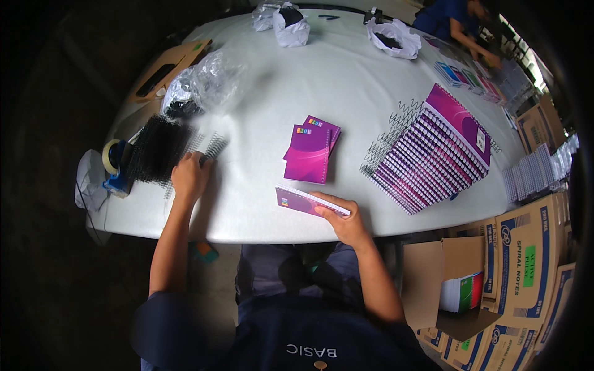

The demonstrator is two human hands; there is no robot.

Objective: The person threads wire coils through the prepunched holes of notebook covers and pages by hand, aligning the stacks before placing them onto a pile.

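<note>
My right hand (348, 224) grips a purple notepad (300, 202) by its right end, tilted up on its long edge near the front of the table. My left hand (190, 177) is closed at the right side of a heap of black spiral binding coils (158, 145), its fingertips pinching black coils (215, 147); how many is hidden. Two more purple notepads (308, 157) lie overlapped in front of me, with punched holes along one edge. To the right stands a large stack of purple spiral notepads (427, 164), loose black coils sticking out at its left side.
A tape dispenser (117, 164) and clear plastic bag (216, 77) lie at the left. White bags with black coils (291, 28) (393, 40) sit at the back. Another person (455, 28) works far right. Cardboard boxes (526, 260) stand below the table's right side.
</note>
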